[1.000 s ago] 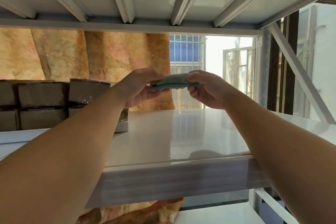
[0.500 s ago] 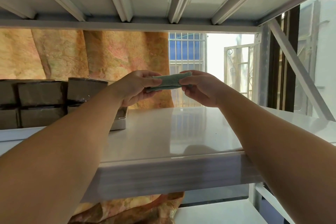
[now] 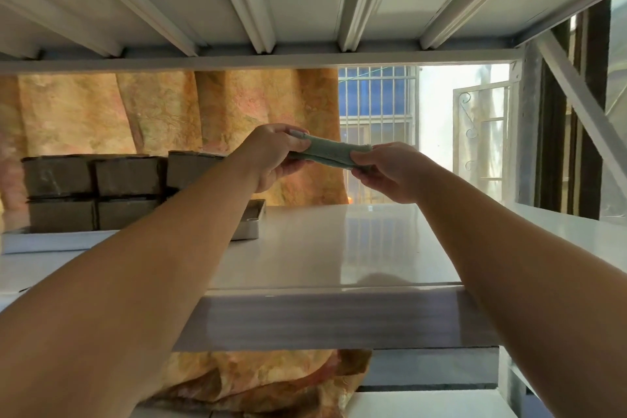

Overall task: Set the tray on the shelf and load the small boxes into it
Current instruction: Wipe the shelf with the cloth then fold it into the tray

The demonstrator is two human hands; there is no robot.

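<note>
— Progress so far?

— Tray [image 3: 251, 224] already down on the shelf [image 3: 339, 248], at the left, partly hidden behind the left forearm. Small boxes [image 3: 95, 190] stacked two high in and behind it, as far as can be told; at least five faces showing. Looks mostly loaded, though impossible to say whether every box sits inside the tray rim.

— And the hands?

— Both raised above the shelf, well clear of the tray. Left hand [image 3: 274, 156] closed on one end of a folded green cloth [image 3: 332, 154], right hand [image 3: 386, 171] pinching the other end, thumb on top. Cloth held between them in the air, touching nothing below.

— So what remains?

— Probably little for the boxes themselves; no loose box visible on the bare right half of the shelf. Judging by the cloth, perhaps a wipe-down or tidy-up rather than loading.

— Appearance of the tray and boxes?

— Tray: shallow, metallic grey, low wall, rounded corner nearest. Boxes: brown cardboard, squarish, dim against the orange curtain [image 3: 169, 112] behind, edges aligned fairly neatly, top row level. One taller stack nearest the left wrist.
</note>
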